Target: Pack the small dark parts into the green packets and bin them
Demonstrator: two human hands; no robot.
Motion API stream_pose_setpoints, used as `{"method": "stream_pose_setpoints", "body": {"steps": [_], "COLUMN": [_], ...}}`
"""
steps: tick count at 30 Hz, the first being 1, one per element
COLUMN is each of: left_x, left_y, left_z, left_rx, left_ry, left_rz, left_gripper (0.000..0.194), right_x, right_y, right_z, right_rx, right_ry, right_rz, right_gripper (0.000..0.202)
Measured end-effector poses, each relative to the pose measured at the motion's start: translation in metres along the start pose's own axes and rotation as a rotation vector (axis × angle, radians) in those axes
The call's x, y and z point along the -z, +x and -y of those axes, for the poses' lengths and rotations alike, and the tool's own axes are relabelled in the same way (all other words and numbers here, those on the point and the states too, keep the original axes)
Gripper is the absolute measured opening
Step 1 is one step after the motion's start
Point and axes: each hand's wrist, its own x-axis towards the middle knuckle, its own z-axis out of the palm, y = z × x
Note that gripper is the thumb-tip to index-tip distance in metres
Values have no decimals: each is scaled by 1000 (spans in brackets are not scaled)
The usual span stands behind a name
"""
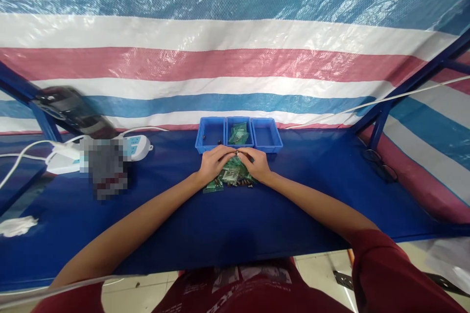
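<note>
My left hand [214,162] and my right hand [257,162] meet over a pile of small green plastic packets [231,174]. Fingertips of both hands pinch together around something small and dark, too small to name. Small brownish metal-looking pieces [242,182] lie loose along the near side of the pile. Just beyond my hands stand three blue bins side by side. A few small dark pieces sit in the left bin [210,145]. Green packets [239,133] lie in the middle bin, and no contents show in the right bin [267,137].
On the left, a white power strip [141,147] with cables lies behind a blurred-out dark object [108,168]. A dark bottle-like item [75,110] leans by the frame. White crumpled tissue [18,226] lies far left; dark glasses [380,165] rest at right. Striped sheeting [235,66] hangs behind.
</note>
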Motion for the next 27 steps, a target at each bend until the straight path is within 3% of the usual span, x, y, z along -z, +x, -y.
{"method": "stream_pose_setpoints", "body": {"steps": [4, 8, 13, 16, 21, 24, 27], "left_x": [8, 36, 69, 65, 41, 36, 40], "left_y": [11, 47, 93, 95, 74, 71, 74], "left_z": [-5, 3, 39, 59, 75, 71, 53], "left_rx": [49, 194, 319, 357, 382, 366, 339], "left_ry": [6, 71, 234, 439, 635, 678, 658], "left_rz": [-45, -80, 143, 280, 542, 568, 493], "left_gripper": [18, 23, 25, 15, 9, 10, 12], "right_x": [1, 1, 1, 1, 1, 1, 1], "right_y": [0, 1, 1, 1, 2, 1, 1], "right_z": [2, 4, 4, 4, 5, 5, 5], "right_rx": [-7, -22, -27, -29, -22, -8, -2], "right_ry": [10, 19, 28, 24, 38, 43, 40], "right_rz": [6, 15, 25, 26, 20, 23, 9], "right_gripper": [30, 31, 31, 32, 30, 28, 28]}}
